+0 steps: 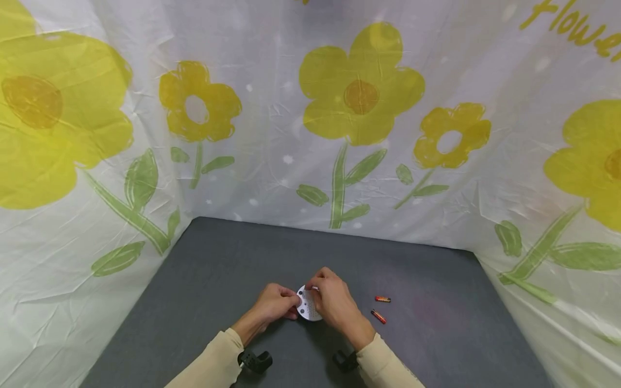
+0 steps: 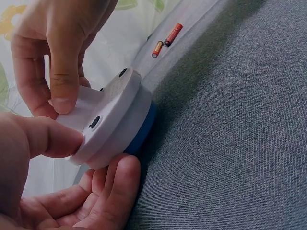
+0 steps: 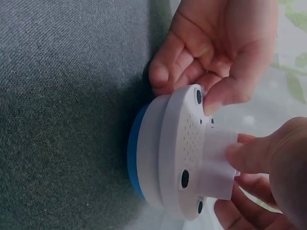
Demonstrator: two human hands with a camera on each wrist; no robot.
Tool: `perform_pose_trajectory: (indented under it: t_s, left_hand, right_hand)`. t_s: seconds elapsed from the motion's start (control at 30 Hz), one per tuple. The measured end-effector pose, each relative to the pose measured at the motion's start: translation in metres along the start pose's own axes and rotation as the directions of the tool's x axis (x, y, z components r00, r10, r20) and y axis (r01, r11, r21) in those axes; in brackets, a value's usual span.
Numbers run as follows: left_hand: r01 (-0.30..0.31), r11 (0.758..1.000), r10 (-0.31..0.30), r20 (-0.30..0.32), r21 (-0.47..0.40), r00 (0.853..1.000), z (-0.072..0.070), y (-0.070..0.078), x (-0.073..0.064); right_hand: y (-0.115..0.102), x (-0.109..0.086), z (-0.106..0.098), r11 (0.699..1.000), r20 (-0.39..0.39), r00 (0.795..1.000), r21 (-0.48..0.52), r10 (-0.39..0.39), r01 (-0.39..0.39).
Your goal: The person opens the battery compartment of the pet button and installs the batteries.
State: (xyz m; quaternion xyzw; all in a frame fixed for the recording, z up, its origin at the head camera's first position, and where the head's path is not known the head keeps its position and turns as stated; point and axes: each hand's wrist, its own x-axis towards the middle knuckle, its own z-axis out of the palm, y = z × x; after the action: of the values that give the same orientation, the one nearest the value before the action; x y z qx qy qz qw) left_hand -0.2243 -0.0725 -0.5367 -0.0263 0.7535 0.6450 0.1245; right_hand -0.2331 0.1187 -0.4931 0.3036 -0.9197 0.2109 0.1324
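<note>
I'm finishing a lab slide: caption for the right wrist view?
The left hand holds a round white-and-blue device while the right hand pinches a white panel at its perforated face.

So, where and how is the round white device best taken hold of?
Probably by the device's rim, from the person's left: thumb on the perforated face, fingers against the body below. The rim juts past that body, giving a lip to pinch; the left hand grips there. The right hand pinches the white panel standing out from the face, crowding the other side.

Left hand (image 2: 62, 201) grips white device (image 2: 120, 127); right hand (image 2: 64, 43) pinches panel (image 2: 87, 101); two batteries (image 2: 173, 35) beyond.
</note>
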Motion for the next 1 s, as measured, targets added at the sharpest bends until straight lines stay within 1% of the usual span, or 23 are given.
perform_pose_trajectory:
  t_s: [0.17,0.3,0.47,0.7,0.83,1.0]
  left_hand:
    - [-0.008,1.000,0.008,0.009,-0.007,1.000,0.001,0.000,0.001]
    - [-0.007,1.000,0.007,0.010,-0.012,1.000,0.001,-0.001,0.001]
    - [0.002,0.999,-0.001,0.015,-0.032,1.000,0.001,-0.001,0.001]
    - [0.015,0.999,-0.014,0.018,-0.035,1.000,0.000,-0.001,0.001]
    - [0.018,0.999,-0.017,0.024,-0.043,1.000,-0.001,-0.001,0.001]
    - [0.018,0.999,-0.017,0.022,-0.042,1.000,-0.001,-0.001,0.001]
  right_hand:
    - [0.003,0.001,-0.002,0.998,-0.009,0.999,0.051,0.037,-0.036]
    - [0.006,0.000,-0.009,0.993,-0.031,0.997,0.091,0.074,-0.071]
    - [0.017,-0.001,-0.025,0.990,-0.077,0.990,0.086,0.116,-0.109]
    - [0.042,-0.006,-0.051,0.986,-0.143,0.977,0.074,0.161,-0.152]
    - [0.056,-0.013,-0.066,0.978,-0.128,0.970,0.063,0.207,-0.201]
    - [0.072,-0.023,-0.082,0.970,-0.102,0.965,0.044,0.243,-0.240]
